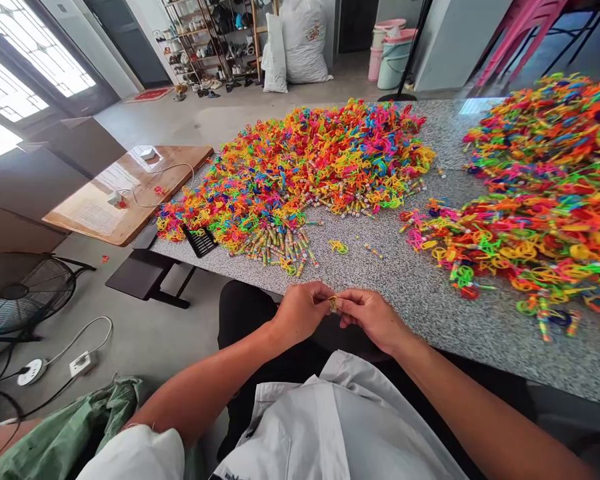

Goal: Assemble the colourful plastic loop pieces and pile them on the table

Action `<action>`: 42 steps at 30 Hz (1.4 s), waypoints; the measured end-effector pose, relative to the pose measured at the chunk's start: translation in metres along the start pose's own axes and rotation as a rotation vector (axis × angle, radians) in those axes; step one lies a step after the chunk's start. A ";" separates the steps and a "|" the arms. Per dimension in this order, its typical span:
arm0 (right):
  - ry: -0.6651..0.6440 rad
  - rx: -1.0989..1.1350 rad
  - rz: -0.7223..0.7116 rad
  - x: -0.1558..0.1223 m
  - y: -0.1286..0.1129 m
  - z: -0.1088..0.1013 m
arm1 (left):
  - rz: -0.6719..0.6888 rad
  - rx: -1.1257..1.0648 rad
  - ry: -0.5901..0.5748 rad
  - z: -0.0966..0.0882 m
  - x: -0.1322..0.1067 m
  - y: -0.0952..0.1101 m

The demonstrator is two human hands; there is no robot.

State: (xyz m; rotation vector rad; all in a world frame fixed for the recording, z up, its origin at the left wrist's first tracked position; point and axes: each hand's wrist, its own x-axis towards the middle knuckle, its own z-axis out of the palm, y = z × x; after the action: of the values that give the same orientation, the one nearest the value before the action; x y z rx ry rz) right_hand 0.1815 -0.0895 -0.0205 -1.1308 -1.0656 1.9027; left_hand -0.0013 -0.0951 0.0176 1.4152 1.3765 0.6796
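Observation:
My left hand (304, 308) and my right hand (370, 312) meet at the table's front edge, above my lap. Pinched between their fingertips is a small yellow plastic piece (333, 304), mostly covered by the fingers, so its exact kind is hidden. Just beyond the hands, a yellow-green plastic piece (338, 247) and a thin patterned tube (373, 251) lie on the speckled stone table (380, 283). More such tubes (275, 245) are bunched at the near edge of a large heap of colourful plastic pieces (310, 160).
A second colourful heap (545, 220) covers the table's right side. A black slotted tray (200, 241) sits by the left edge. Left of the table are a wooden board (130, 193), a floor fan (20, 290) and a power strip (83, 364). White sacks (307, 43) stand behind.

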 end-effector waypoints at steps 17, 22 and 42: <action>0.108 0.254 0.097 0.004 0.010 0.006 | 0.058 -0.109 -0.108 -0.001 0.003 -0.022; 0.062 0.325 0.199 0.006 0.001 0.002 | 0.283 0.082 -0.188 -0.015 0.004 -0.022; -0.084 0.357 0.323 0.003 -0.014 0.002 | 0.326 -0.169 -0.229 -0.021 0.012 -0.022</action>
State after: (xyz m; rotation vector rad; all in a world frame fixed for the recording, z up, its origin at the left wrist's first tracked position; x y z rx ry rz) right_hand 0.1807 -0.0815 -0.0081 -1.0679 -0.5724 2.2970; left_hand -0.0266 -0.0815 0.0019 1.5425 0.8990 0.7952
